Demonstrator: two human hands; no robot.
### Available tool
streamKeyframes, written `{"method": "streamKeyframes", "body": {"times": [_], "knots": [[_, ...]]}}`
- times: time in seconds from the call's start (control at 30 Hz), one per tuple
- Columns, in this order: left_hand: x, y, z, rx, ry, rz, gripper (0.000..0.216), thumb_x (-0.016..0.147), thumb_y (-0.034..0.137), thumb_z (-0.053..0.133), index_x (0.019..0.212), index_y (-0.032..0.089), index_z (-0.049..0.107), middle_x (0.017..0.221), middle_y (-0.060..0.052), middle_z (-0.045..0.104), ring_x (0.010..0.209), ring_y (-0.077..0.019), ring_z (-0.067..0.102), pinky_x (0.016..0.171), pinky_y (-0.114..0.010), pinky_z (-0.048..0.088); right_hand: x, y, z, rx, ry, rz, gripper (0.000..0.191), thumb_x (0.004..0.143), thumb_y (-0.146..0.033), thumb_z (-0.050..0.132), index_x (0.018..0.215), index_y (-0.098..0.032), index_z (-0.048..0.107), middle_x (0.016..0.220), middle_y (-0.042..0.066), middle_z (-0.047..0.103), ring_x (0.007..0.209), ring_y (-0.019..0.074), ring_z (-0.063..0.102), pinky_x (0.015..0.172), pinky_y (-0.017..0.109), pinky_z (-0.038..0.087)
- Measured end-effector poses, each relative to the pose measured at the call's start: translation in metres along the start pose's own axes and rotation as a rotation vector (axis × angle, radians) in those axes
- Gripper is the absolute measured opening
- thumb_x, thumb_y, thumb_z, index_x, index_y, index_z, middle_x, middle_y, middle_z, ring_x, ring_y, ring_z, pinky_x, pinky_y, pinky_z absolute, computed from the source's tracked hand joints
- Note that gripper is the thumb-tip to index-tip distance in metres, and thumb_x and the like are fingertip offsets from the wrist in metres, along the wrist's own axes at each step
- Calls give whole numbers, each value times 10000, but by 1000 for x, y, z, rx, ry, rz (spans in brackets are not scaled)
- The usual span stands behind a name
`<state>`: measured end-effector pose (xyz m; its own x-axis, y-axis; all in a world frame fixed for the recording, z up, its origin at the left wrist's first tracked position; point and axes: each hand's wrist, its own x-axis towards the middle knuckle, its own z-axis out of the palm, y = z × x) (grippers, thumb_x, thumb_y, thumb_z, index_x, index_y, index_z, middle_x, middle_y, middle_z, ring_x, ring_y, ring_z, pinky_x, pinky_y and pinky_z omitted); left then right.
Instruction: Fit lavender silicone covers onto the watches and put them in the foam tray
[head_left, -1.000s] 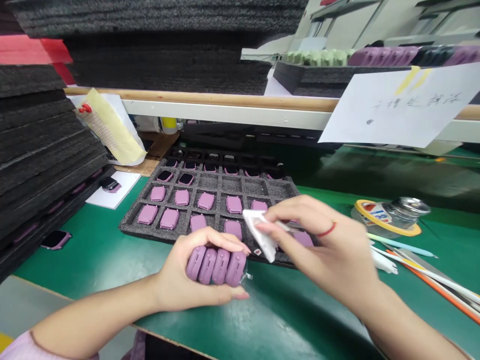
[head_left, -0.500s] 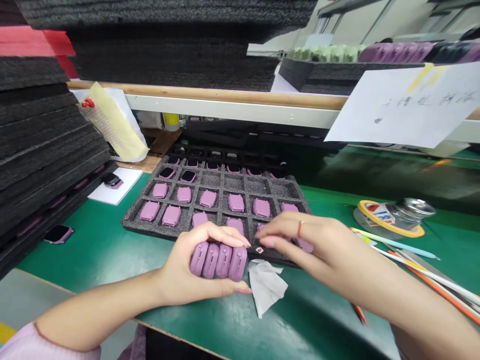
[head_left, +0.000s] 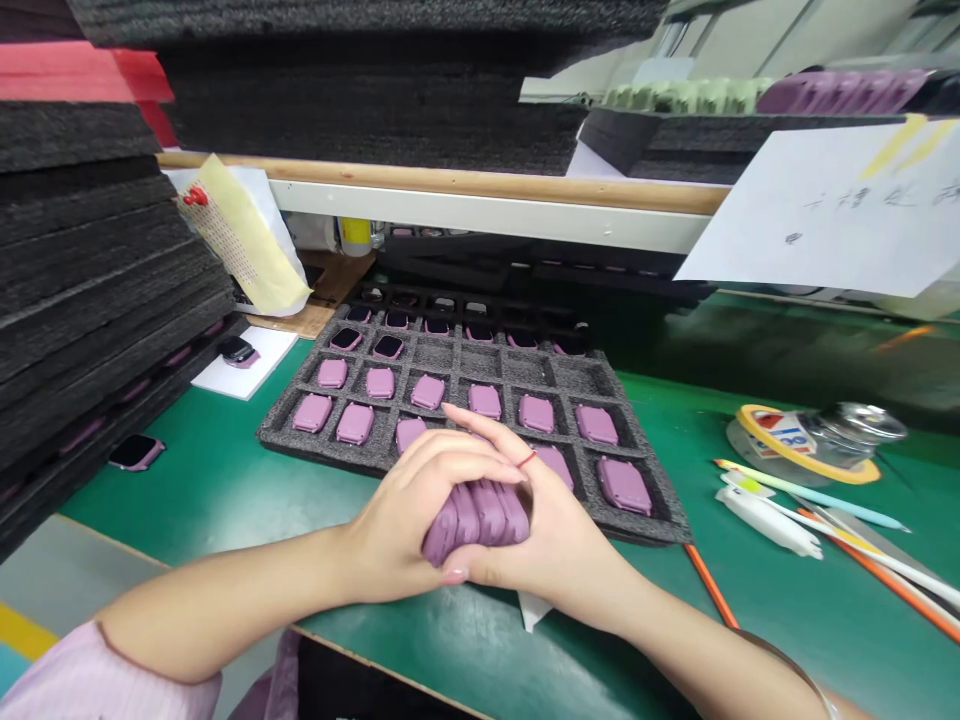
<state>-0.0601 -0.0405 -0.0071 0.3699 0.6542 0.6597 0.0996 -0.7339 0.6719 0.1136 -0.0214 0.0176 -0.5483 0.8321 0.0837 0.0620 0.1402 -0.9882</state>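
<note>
My left hand (head_left: 409, 505) is closed round a row of several purple watch cases (head_left: 480, 518), standing side by side on edge. From the right, my right hand (head_left: 551, 510) wraps over the same row, its thumb below and fingers above, overlapping my left fingers. Both hands are just in front of a black foam tray (head_left: 465, 365). Its two front rows hold purple watch cases (head_left: 624, 485) lying face down; some are hidden behind my hands. Further back sit watches with dark screens (head_left: 388, 346). Under my right hand a corner of white tissue (head_left: 534, 610) shows.
Stacked black foam trays (head_left: 90, 250) rise at the left. One watch (head_left: 136, 451) lies on the green table, another on a white pad (head_left: 247, 362). At the right are a glass jar (head_left: 817, 440) and several pens (head_left: 832, 495). A shelf (head_left: 487, 205) crosses above the tray.
My right hand has moved left from the tray's front right to close round the watch cases held in my left hand. The tissue is now mostly covered. The view has shifted slightly.
</note>
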Motion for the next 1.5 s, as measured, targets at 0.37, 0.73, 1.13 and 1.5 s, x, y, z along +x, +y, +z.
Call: {"method": "streamKeyframes", "body": {"times": [0.37,0.73,1.13,1.5], "knots": [[-2,12,6,-302,-16,-439,1341,600,240,958,1588,386,63,1578,-162,363,1462,-377,403,1173,-572,393,-7,8,-6,-324,126,-448,993,787,-191,809,1591,-324,242,1274,83,707,1164,265,711,1057,443,573],[13,12,9,-822,29,-766,481,650,283,922,1050,157,686,998,-63,702,941,-206,691,889,-360,554,-3,16,-7,-540,35,-557,898,905,-182,685,1622,-320,162,1334,98,682,1229,276,670,1030,495,583],[6,8,6,-1375,124,-912,420,769,412,853,1066,134,750,987,-105,779,917,-195,754,813,-266,605,-7,-24,-27,-360,40,-366,110,811,-208,802,807,-233,695,1094,47,738,1021,210,735,862,323,618],[4,5,1,-1430,18,-858,462,766,445,845,1117,165,734,1062,-103,772,901,-201,770,525,-122,540,-15,-17,-26,-244,281,-473,351,832,-323,815,1148,-276,671,1178,64,726,1168,235,692,994,380,609]]}}
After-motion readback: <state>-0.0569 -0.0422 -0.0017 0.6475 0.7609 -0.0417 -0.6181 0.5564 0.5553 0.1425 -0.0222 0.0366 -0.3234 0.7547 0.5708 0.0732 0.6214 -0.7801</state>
